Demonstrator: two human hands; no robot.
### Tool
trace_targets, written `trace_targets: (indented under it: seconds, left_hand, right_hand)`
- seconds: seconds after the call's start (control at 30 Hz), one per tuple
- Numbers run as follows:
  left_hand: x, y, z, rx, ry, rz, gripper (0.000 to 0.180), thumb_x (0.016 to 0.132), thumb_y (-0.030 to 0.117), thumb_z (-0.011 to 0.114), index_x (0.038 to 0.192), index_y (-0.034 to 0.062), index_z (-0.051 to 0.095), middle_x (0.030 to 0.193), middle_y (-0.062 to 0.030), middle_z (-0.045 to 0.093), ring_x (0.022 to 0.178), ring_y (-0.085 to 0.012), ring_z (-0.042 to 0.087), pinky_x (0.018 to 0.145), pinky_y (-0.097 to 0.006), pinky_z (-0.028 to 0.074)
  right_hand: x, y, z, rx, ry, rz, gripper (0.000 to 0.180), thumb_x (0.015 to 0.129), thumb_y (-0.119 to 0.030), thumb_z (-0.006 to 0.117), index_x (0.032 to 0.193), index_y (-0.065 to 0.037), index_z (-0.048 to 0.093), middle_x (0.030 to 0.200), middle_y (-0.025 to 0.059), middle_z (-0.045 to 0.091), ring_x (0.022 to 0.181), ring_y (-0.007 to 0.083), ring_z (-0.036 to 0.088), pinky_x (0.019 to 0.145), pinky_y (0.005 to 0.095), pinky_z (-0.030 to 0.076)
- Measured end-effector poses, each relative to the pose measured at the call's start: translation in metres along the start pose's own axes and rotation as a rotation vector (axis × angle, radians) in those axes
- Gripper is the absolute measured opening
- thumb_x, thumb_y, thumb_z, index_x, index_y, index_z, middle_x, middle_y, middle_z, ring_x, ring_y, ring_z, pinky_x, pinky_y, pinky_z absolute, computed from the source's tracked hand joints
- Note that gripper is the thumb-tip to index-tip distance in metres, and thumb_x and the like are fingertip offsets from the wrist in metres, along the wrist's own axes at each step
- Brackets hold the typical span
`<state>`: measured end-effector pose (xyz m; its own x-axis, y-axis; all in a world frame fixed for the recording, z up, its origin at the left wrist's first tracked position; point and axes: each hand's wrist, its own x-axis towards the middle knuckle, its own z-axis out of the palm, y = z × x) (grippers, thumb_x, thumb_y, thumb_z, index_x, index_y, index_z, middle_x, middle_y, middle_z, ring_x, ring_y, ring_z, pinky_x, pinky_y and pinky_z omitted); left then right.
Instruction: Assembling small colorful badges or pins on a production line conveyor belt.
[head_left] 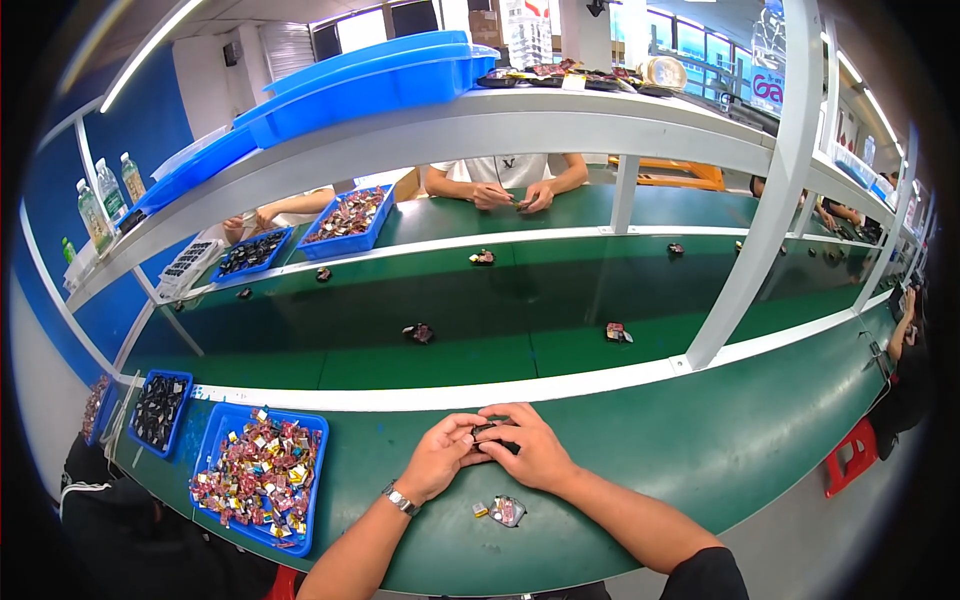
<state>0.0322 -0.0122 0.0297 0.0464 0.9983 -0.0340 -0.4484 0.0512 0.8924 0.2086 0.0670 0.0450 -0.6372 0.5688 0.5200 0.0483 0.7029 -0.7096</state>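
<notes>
Over the near green bench, my left hand [443, 456] and my right hand [530, 450] meet at a small black plastic part [492, 436]. Fingers of both hands close round it, and they hide most of its shape. A metal-banded watch circles my left wrist. Just below my hands, a small dark housing with reddish and pale parts [508, 512] lies on the bench with a yellow piece at its left. A blue tray [318, 470] to the left of my hands is heaped with small reddish circuit boards bearing yellow and white pieces.
Another blue tray [184, 422] of black parts stands at the far left. Beyond a white rail [440, 398] runs a green conveyor belt [510, 345] carrying scattered small assemblies. A white post [745, 235] and overhead shelf frame the bench. People sit opposite and at the right.
</notes>
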Motion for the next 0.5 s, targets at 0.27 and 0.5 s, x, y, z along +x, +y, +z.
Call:
trace_targets:
  seconds: [0.27, 0.5]
  left_hand:
    - [-0.0005, 0.0000, -0.0010, 0.017, 0.009, 0.002, 0.024, 0.100, 0.010, 0.049, 0.123, 0.0025, 0.049, 0.128, -0.0139, 0.057, 0.115, -0.0220, 0.059, 0.098, -0.039, 0.052]
    - [-0.0014, -0.0006, 0.0004, 0.024, 0.027, 0.018, 0.023, 0.100, 0.009, 0.050, 0.122, 0.0019, 0.049, 0.130, -0.0152, 0.055, 0.117, -0.0218, 0.058, 0.098, -0.039, 0.052]
  right_hand:
    - [-0.0010, 0.0014, 0.0072, -0.011, 0.045, 0.038, 0.016, 0.081, -0.010, 0.072, 0.097, -0.010, 0.074, 0.118, 0.0064, 0.064, 0.108, 0.0253, 0.058, 0.089, 0.0359, 0.051]
    - [0.0002, 0.0020, 0.0062, 0.054, 0.030, 0.044, 0.018, 0.080, -0.008, 0.072, 0.098, -0.010, 0.074, 0.122, 0.0064, 0.062, 0.108, 0.0240, 0.057, 0.090, 0.0359, 0.051]
